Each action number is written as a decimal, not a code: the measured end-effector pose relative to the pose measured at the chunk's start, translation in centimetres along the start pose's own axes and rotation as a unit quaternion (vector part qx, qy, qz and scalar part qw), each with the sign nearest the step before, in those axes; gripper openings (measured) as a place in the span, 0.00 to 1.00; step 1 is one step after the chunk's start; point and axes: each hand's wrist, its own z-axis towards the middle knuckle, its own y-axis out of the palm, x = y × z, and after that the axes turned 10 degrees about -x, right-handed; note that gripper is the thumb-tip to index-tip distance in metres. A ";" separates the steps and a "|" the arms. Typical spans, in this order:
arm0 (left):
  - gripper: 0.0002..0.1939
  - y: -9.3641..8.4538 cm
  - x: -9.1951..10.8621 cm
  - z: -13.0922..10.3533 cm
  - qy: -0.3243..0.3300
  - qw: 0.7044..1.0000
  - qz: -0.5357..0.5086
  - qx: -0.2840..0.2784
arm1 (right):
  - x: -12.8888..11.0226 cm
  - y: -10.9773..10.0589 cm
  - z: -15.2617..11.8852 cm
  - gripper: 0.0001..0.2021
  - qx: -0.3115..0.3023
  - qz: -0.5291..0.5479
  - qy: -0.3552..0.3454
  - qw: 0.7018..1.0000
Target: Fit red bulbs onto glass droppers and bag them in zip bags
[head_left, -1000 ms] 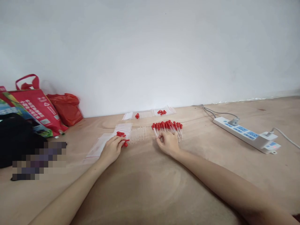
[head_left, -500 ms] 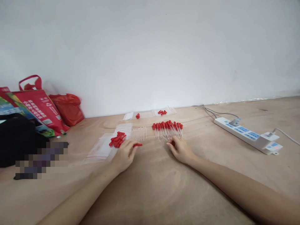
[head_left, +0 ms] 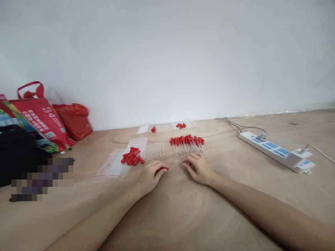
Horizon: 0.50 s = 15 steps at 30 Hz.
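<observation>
My left hand (head_left: pixel 151 175) is closed on a red rubber bulb (head_left: pixel 163 168) that pokes out past the fingertips. Opposite it, my right hand (head_left: pixel 198 167) pinches a thin clear dropper tube (head_left: pixel 178 160), whose end points left toward the bulb; the two are apart. Behind my right hand lies a row of droppers (head_left: pixel 187 141), clear tubes with red bulbs on top. Bare clear tubes (head_left: pixel 154 150) lie side by side left of that row. A pile of loose red bulbs (head_left: pixel 131 157) rests on clear zip bags (head_left: pixel 111 165) beyond my left hand.
More small bags with red bulbs (head_left: pixel 181 125) and tubes lie by the wall. A white power strip (head_left: pixel 274 150) with plugs and cables is on the right. At left stand a red shopping bag (head_left: pixel 43 122), a red plastic bag (head_left: pixel 74 120) and a black bag (head_left: pixel 21 157).
My left hand has moved right and nearer me, away from the pile, carrying the bulb. My right hand has drawn slightly back from the row with a tube now showing in its fingers.
</observation>
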 end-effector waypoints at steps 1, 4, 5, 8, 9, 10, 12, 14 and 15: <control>0.07 0.1 0.1 -0.1 -0.001 1.000 -0.008 0.002 | -0.2 0.0 0.0 0.04 -0.004 0.001 -0.006 1.000; 0.07 0.2 0.6 -0.3 -0.004 1.000 -0.025 0.002 | -0.7 -0.1 0.0 0.05 -0.014 0.003 -0.025 1.000; 0.07 0.2 0.7 -0.4 -0.005 1.000 -0.028 0.000 | -0.9 -0.1 -0.1 0.05 -0.017 0.002 -0.033 0.999; 0.08 0.3 1.1 -0.4 -0.015 0.999 -0.035 -0.007 | -1.3 -0.1 -0.1 0.06 -0.018 -0.006 -0.056 0.998; 0.08 0.4 1.1 -0.3 -0.019 0.999 -0.038 -0.008 | -1.3 -0.1 -0.1 0.06 -0.018 -0.009 -0.062 0.998; 0.08 0.4 1.2 -0.3 -0.022 0.999 -0.040 -0.009 | -1.4 -0.1 -0.1 0.06 -0.016 -0.014 -0.066 0.998; 0.09 0.5 1.2 -0.4 -0.026 0.999 -0.043 -0.007 | -1.4 -0.1 -0.2 0.06 -0.017 -0.020 -0.069 0.997; 0.08 0.5 1.1 -0.4 -0.026 0.999 -0.043 -0.003 | -1.4 -0.1 -0.2 0.07 -0.022 -0.020 -0.072 0.997; 0.08 0.5 1.1 -0.4 -0.026 0.999 -0.043 -0.001 | -1.4 -0.1 -0.2 0.08 -0.026 -0.017 -0.074 0.997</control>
